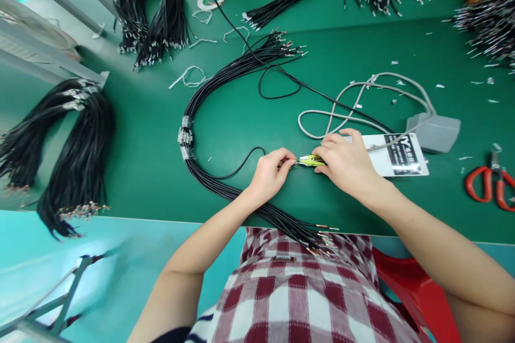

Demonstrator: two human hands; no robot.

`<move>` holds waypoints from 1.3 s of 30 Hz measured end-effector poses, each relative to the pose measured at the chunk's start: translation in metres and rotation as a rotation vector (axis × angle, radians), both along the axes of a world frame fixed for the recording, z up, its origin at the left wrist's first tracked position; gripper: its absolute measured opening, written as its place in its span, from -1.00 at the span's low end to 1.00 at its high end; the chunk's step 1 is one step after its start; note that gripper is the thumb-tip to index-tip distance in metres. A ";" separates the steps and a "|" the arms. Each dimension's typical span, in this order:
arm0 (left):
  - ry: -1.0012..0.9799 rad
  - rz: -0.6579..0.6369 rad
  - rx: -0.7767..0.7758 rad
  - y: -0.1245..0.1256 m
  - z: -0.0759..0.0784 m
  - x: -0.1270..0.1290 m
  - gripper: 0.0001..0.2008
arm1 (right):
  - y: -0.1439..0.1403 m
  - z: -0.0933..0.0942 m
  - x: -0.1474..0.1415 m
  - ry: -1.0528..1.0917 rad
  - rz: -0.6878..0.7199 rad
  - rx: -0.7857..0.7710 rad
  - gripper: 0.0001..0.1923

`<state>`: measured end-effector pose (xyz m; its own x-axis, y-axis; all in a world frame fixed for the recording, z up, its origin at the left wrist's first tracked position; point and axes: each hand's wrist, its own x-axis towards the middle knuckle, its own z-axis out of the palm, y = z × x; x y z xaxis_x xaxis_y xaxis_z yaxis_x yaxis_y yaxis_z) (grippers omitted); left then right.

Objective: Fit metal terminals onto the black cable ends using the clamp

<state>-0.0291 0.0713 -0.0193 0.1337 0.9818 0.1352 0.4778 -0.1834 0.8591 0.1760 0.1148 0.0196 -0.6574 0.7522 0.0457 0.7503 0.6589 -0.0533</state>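
Ok so, with your fingertips as the middle of the clock, here's how it looks to me: your left hand (267, 174) is pinched shut, seemingly on the end of a single black wire (244, 161) that loops out of the bundle toward 9 o'clock. Your right hand (350, 163) is wrapped round a small yellow-green tool (313, 161), its pale tip pointing at 9 and right up against your left fingertips, so the hands are just beside each other but not clasped. Can't tell whether the tip actually bites the wire, your fingers cover too much. The big wire bundle (201, 94) curves round your 9 o'clock side, bound with clear tape (185, 136), one set of bare ends up near 12, the other over the table edge around 5. White box with a black label (374, 159) sits at 3, partly under your right wrist, red-handled scissors (484, 185) further out that way. I'd guess you're mid-step, working one wire end with the tool. Next move probably calls for a steady left pinch, wire lined up straight with the tip, and a light right squeeze so the strands don't get nicked.
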 end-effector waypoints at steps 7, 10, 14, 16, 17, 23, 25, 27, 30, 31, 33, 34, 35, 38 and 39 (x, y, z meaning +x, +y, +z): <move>0.068 0.073 -0.005 -0.001 -0.005 0.006 -0.89 | 0.000 -0.006 -0.001 0.054 0.004 0.039 -0.84; 0.091 0.062 -0.004 0.000 -0.008 0.009 -0.88 | -0.001 -0.006 -0.002 0.035 0.001 0.062 -0.83; 0.121 0.061 -0.007 0.003 -0.008 0.012 -0.88 | -0.001 -0.006 -0.001 0.016 -0.005 0.074 -0.85; 0.137 0.063 -0.008 0.003 -0.008 0.014 -0.88 | -0.002 -0.007 -0.001 0.004 -0.011 0.072 -0.85; 0.144 0.063 -0.008 0.004 -0.008 0.014 -0.88 | -0.002 -0.007 -0.002 -0.008 -0.014 0.070 -0.85; 0.150 0.053 -0.015 0.002 -0.009 0.014 -0.88 | -0.006 -0.002 -0.008 -0.098 -0.043 0.114 -0.91; 0.149 0.051 -0.013 0.001 -0.009 0.014 -0.88 | -0.011 0.004 -0.002 -0.030 -0.041 0.125 -0.94; 0.146 0.053 -0.012 0.001 -0.009 0.013 -0.89 | -0.021 0.009 0.014 0.111 -0.053 0.114 -0.85; 0.130 0.058 -0.011 0.001 -0.011 0.012 -0.89 | -0.047 0.008 0.049 0.344 -0.210 0.184 -0.81; 0.123 0.058 -0.009 0.001 -0.012 0.012 -0.89 | -0.057 0.005 0.060 0.393 -0.299 0.222 -0.82; 0.115 0.057 -0.005 0.001 -0.014 0.012 -0.90 | -0.077 -0.005 0.075 0.490 -0.395 0.316 -0.87; 0.112 0.057 -0.003 0.001 -0.015 0.012 -0.90 | -0.085 -0.011 0.079 0.494 -0.395 0.314 -0.87; 0.109 0.058 -0.002 0.001 -0.016 0.012 -0.90 | -0.092 -0.016 0.080 0.492 -0.379 0.313 -0.86; 0.108 0.059 0.002 0.002 -0.016 0.012 -0.91 | -0.099 -0.031 0.075 0.450 -0.327 0.329 -0.82; 0.113 0.056 0.002 0.002 -0.015 0.011 -0.90 | -0.099 -0.035 0.073 0.435 -0.321 0.348 -0.81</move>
